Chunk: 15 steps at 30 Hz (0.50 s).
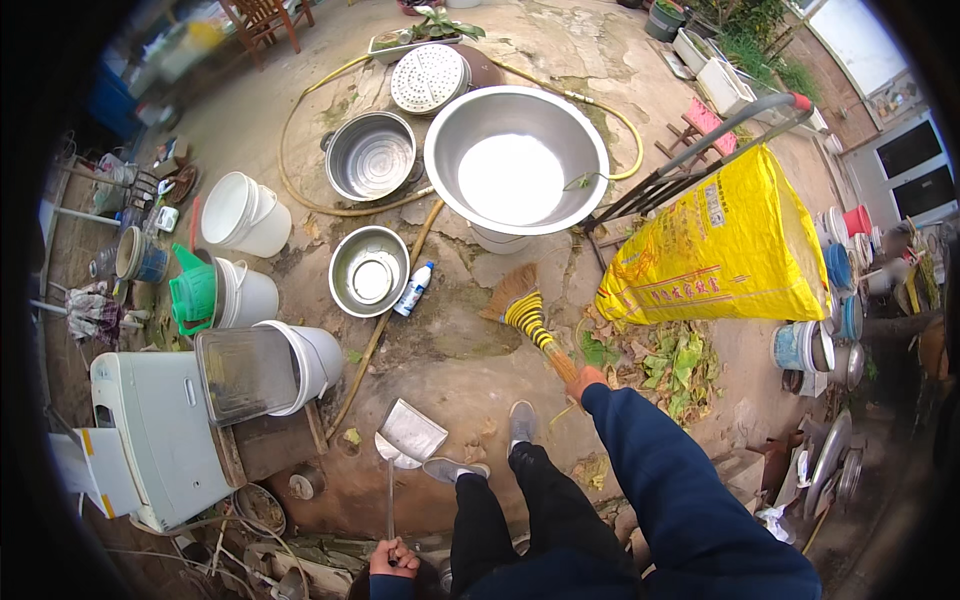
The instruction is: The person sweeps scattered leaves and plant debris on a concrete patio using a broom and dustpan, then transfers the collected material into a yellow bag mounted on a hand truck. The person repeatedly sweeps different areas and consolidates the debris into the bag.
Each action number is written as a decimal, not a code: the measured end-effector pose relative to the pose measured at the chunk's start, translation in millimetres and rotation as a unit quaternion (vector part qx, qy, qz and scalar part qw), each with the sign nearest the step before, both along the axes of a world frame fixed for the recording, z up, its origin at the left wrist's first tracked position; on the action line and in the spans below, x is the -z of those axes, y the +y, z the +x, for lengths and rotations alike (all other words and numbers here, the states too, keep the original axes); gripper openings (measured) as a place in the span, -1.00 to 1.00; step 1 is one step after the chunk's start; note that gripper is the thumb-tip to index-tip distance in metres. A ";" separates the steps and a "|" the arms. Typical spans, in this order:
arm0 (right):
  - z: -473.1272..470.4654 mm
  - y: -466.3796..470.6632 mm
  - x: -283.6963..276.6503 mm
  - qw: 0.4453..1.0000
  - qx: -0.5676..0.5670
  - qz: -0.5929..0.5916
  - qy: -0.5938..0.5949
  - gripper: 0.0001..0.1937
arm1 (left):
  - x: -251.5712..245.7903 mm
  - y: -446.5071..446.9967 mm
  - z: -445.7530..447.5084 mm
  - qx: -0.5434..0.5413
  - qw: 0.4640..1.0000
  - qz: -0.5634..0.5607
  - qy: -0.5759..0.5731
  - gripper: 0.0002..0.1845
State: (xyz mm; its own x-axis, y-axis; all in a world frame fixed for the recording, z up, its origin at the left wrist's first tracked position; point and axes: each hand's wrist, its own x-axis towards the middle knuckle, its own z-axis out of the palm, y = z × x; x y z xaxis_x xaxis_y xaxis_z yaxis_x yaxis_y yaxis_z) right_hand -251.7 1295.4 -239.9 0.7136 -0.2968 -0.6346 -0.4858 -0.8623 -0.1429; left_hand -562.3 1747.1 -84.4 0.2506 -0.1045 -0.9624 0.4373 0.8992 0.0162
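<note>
My right hand (587, 381) grips the handle of a straw hand broom (526, 311) bound with yellow and black bands. Its bristles fan out over the concrete, in front of the big metal basin. Low in the view, my left hand (394, 556) is closed around the thin handle of a metal dustpan (412, 431), whose pan sits by my left shoe. Right of the broom lies a heap of dry and green leaves (679, 367). A yellow woven sack (720, 247) bearing writing leans on a metal hand cart (679, 161) just beyond that heap.
Ahead stand a large metal basin (517, 161), an aluminium pot (371, 156) and a smaller steel bowl (369, 271). A white bottle (414, 289) lies beside a wooden pole (360, 367). White buckets (247, 214) and a green watering can (191, 291) line the left. A yellow hose (289, 124) curves behind.
</note>
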 end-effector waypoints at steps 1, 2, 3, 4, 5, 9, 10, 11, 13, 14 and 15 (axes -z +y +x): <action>-20.0 -13.6 -0.5 0.999 0.032 -0.006 0.017 -0.62 | -1.8 -7.4 13.3 0.012 1.000 -0.001 0.002 -0.91; -46.2 -27.4 -5.8 0.998 0.061 0.006 0.028 -0.60 | -3.1 -15.7 28.0 0.039 0.999 0.014 0.015 -0.82; -78.3 -39.9 -15.2 0.994 0.100 0.015 0.051 -0.59 | -6.8 -21.8 41.2 0.054 0.998 0.019 0.013 -0.81; -108.0 -52.3 -26.6 0.989 0.122 0.030 0.075 -0.58 | -10.3 -27.8 54.4 0.067 0.997 0.022 0.006 -0.81; -134.8 -66.3 -41.7 0.983 0.137 0.042 0.116 -0.58 | -15.7 -35.0 66.9 0.078 0.997 0.021 -0.006 -0.80; -227.3 -119.7 -90.9 0.961 0.211 0.006 0.179 -0.56 | -27.0 -55.4 106.0 0.119 0.992 0.030 -0.009 -0.84; -241.4 -132.2 -99.8 0.955 0.226 -0.015 0.194 -0.56 | -29.2 -59.1 113.5 0.116 0.993 0.033 -0.002 -0.91; -255.2 -141.1 -107.5 0.962 0.206 -0.045 0.173 -0.56 | -30.6 -61.2 119.8 0.125 0.991 0.036 -0.009 -0.91; -274.0 -154.8 -123.7 0.964 0.203 -0.082 0.153 -0.56 | -32.6 -62.8 134.2 0.142 0.989 0.029 -0.040 -0.89; -282.1 -160.2 -133.1 0.960 0.216 -0.087 0.154 -0.55 | -32.0 -62.8 141.6 0.142 0.989 0.027 -0.023 -0.88; -289.1 -162.9 -142.3 0.953 0.236 -0.096 0.164 -0.55 | -30.8 -63.1 148.3 0.153 0.988 0.032 -0.020 -0.88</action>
